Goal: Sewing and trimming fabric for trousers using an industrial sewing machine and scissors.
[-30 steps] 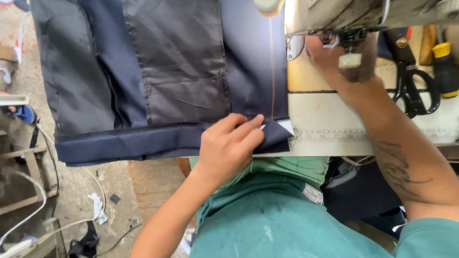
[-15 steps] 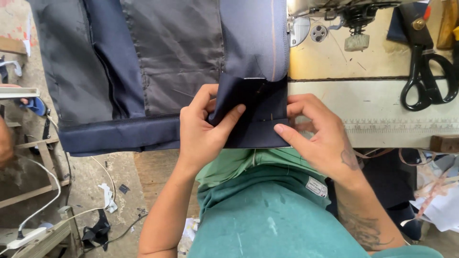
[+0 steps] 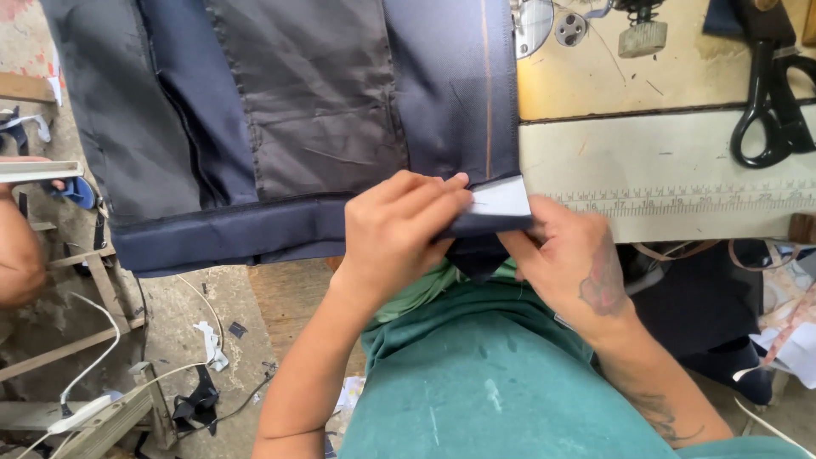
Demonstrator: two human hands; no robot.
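Navy cloth, a dark garment (image 3: 289,127) with a greyer lining panel sewn into it, is being handled in the head view, the only view given, and every place below is being told from the pale sewing table (image 3: 671,183) with a printed ruler strip along its near edge. The garment is being spread over the left part of that table and is hanging off its left end, above a dusty floor where a white cable (image 3: 93,399) is lying. At the near edge of the table, by the garment's lower right corner, a fold is being worked: a small white patch (image 3: 501,197) is being exposed there. The left hand (image 3: 399,234) is being closed in a pinch on the folded hem, fingertips pressed onto the cloth just left of the patch. The right hand (image 3: 569,255) is being curled under and around the same corner, gripping it from the table's near side. Judged from this, the corner is being folded and aligned, while the stitching of it appears not yet begun, since the corner is being kept well short of the machine parts (image 3: 552,25) at the table's far edge. Black scissors (image 3: 769,93) are being left untouched toward the right end of the table. An orange line is running down the cloth toward the patch
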